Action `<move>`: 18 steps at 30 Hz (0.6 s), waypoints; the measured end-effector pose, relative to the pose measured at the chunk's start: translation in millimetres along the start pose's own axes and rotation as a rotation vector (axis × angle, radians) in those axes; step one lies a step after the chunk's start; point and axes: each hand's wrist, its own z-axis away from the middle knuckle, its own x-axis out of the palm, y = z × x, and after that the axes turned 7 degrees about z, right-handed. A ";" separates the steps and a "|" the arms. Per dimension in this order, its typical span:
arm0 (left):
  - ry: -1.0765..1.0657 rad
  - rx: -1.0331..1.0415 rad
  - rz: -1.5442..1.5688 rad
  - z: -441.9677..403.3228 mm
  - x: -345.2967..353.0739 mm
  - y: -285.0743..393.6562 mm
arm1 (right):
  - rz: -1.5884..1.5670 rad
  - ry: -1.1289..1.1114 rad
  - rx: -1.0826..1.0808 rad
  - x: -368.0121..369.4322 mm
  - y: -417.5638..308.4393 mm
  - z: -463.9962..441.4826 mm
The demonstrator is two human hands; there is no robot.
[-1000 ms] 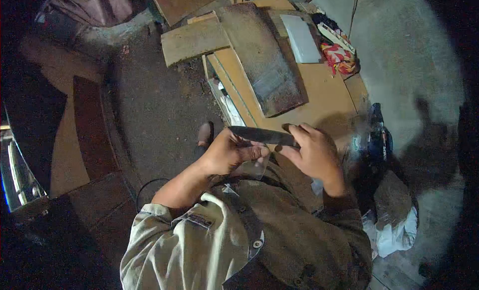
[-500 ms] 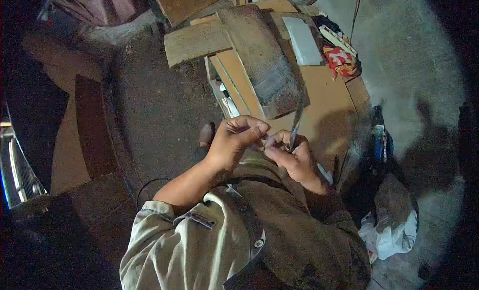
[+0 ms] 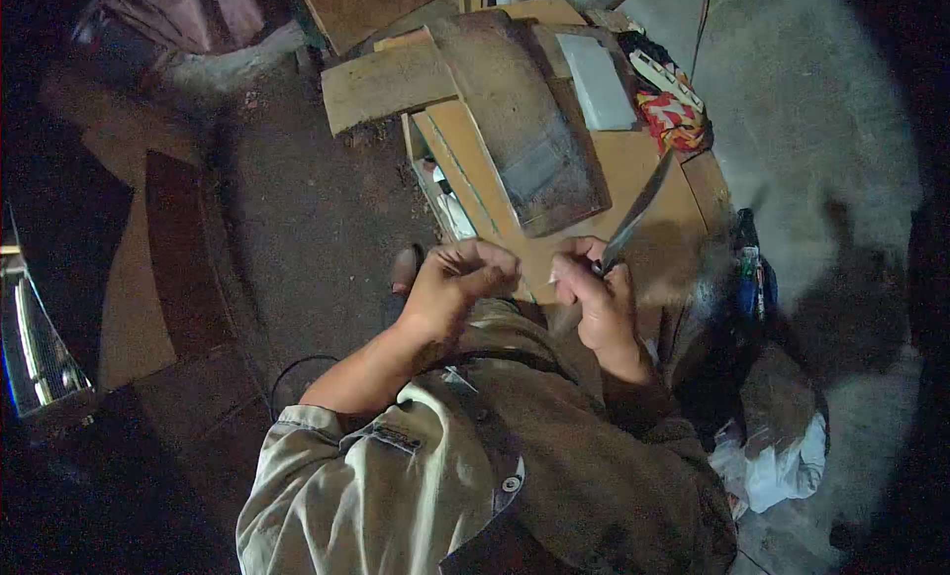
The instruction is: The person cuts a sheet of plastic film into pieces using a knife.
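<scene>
In the head view my right hand [image 3: 599, 303] is closed around a knife, its long dark blade [image 3: 643, 207] pointing up and to the right. A small pale bit shows by that hand's thumb and finger, too small to name. My left hand [image 3: 455, 283] is closed in a pinch a short way to the left; whatever its fingers hold, if anything, I cannot make out. The hands are apart, over my lap at the near edge of a low wooden bench [image 3: 648, 248].
On the bench lie a dark worn board [image 3: 515, 110], a white slab [image 3: 599, 80] and a red-and-yellow cloth [image 3: 675, 122]. A thin wooden board [image 3: 386, 85] juts out leftward. Right of the bench, a bottle [image 3: 749, 263] and a white bag [image 3: 787, 471] are on the concrete floor.
My hands, close together before, have moved apart. The right hand has shifted right, and the knife blade has swung from nearly upright to a slant toward the upper right.
</scene>
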 end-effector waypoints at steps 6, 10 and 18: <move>-0.096 -0.083 -0.236 -0.6 6.3 18.3 | 0.202 -0.054 -0.016 -2.8 -17.5 -0.4; -0.125 -0.053 -0.217 -3.3 3.0 7.5 | 0.069 -0.124 -0.068 4.9 -12.4 -1.0; 0.006 -0.121 -0.094 1.8 6.6 6.3 | 0.279 -0.154 -0.018 -5.8 -19.2 2.7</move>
